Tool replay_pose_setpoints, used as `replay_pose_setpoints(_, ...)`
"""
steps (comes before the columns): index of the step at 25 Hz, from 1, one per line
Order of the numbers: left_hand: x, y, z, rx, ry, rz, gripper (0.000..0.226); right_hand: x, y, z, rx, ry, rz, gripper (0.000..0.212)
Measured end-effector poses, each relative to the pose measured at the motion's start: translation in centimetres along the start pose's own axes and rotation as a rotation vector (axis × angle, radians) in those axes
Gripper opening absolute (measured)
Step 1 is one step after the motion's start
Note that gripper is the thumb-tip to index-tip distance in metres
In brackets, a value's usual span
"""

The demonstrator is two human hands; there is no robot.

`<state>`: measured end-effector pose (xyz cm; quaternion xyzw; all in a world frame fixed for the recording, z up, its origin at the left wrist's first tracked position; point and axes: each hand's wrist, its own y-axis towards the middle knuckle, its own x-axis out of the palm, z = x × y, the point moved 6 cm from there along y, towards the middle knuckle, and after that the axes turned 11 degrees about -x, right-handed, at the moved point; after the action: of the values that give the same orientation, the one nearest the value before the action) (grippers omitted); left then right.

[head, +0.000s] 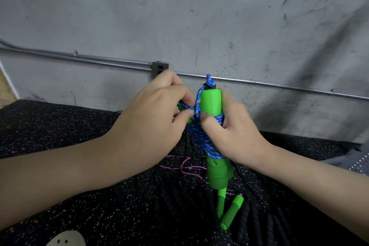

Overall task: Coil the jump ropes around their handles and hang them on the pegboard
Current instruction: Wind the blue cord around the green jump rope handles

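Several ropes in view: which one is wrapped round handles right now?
The blue rope, coiled round the green handles held in both hands. The pink rope and black ropes lie loose on the floor.

Bare forearms, no sleeves visible

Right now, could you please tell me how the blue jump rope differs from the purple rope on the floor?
The blue jump rope is thick, braided and coiled round its green handles; the purple rope is thin and lies loose.

The blue one is gripped by the right hand and pinched by the left hand; the purple one lies untouched on the speckled floor.

Neither is hung yet.
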<state>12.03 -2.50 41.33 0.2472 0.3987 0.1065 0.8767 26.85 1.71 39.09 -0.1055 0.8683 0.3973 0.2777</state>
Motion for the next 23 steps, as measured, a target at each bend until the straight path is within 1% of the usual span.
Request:
replay_pose_setpoints(2, -0.1, 0.1, -0.1, -0.011, 0.049, 0.006, 0.003, 0.1, -0.1, 0.0, -0.015, 0.017, -0.018, 0.008)
replay_pose_setpoints(4, 0.0, 0.1, -0.3, -0.049, 0.019, 0.005, 0.004, 0.3, -0.1, 0.1, -0.031, 0.040, -0.045, 0.011)
replay_pose_setpoints(6, 0.2, 0.2, -0.7, -0.130, -0.049, -0.018, 0.008, 0.5, -0.3, 0.2, -0.042, 0.043, -0.078, 0.020)
replay_pose_setpoints(10, 0.5, 0.5, -2.0, -0.269, -0.230, -0.055, 0.006, 0.6, -0.3, 0.5, -0.017, 0.060, -0.115, 0.032)
replay_pose_setpoints(13, 0.8, 0.5, -2.1, -0.280, -0.337, -0.115, 0.017, 0.9, -0.2, 0.7, 0.001, 0.114, -0.119, 0.025)
replay_pose_setpoints(16, 1.2, 0.4, -2.3, -0.297, -0.358, -0.208, 0.012, 1.2, -0.3, 1.0, 0.013, 0.165, -0.143, 0.018)
replay_pose_setpoints(20, 1.7, 0.3, -2.8, -0.282, -0.401, -0.343, 0.008, 1.3, -0.2, 0.9, 0.003, 0.172, -0.163, 0.027)
replay_pose_setpoints(22, 1.8, 0.2, -2.8, -0.276, -0.405, -0.372, 0.020, 1.3, -0.3, 0.8, 0.002, 0.203, -0.185, 0.032)
replay_pose_setpoints(23, 1.8, 0.2, -2.9, -0.286, -0.418, -0.363, 0.020, 1.4, -0.3, 0.7, 0.000, 0.234, -0.199, 0.030)
